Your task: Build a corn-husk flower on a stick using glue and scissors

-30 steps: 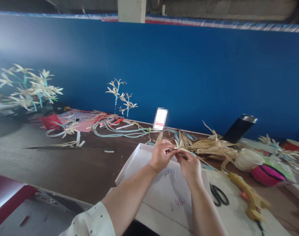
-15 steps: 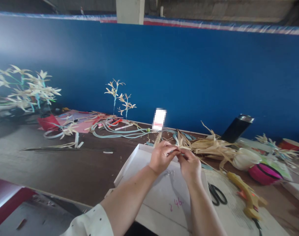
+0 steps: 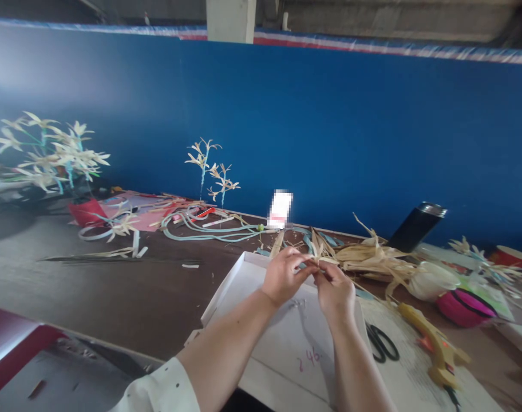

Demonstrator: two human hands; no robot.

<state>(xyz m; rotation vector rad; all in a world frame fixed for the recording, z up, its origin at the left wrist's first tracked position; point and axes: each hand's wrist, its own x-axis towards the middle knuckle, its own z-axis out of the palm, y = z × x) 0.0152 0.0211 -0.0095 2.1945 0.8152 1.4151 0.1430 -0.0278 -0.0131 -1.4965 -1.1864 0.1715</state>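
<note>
My left hand (image 3: 283,277) and my right hand (image 3: 336,290) meet over the far part of a shallow white box (image 3: 229,293). Thumbs and fingers of both are pinched together at the base of a small pale husk flower (image 3: 316,249). Its narrow petals stick up above the fingertips, while the base is hidden by them. Just behind and to the right lies a heap of dry corn husks (image 3: 366,258). Inside the box are a few small clear bits (image 3: 299,303) and handwritten pink marks.
Right of the box lie black-handled scissors (image 3: 381,343) and a yellow glue gun (image 3: 439,346). A black flask (image 3: 418,227) leans near the blue wall, with a pink pouch (image 3: 465,308) nearer. Pale blue cords (image 3: 209,234), a blurred-out phone-like rectangle (image 3: 280,209) and finished husk flowers (image 3: 59,151) stand leftward.
The whole view has shifted slightly. Both hands keep the same pinch on the husk flower, with hardly any change in the fingers.
</note>
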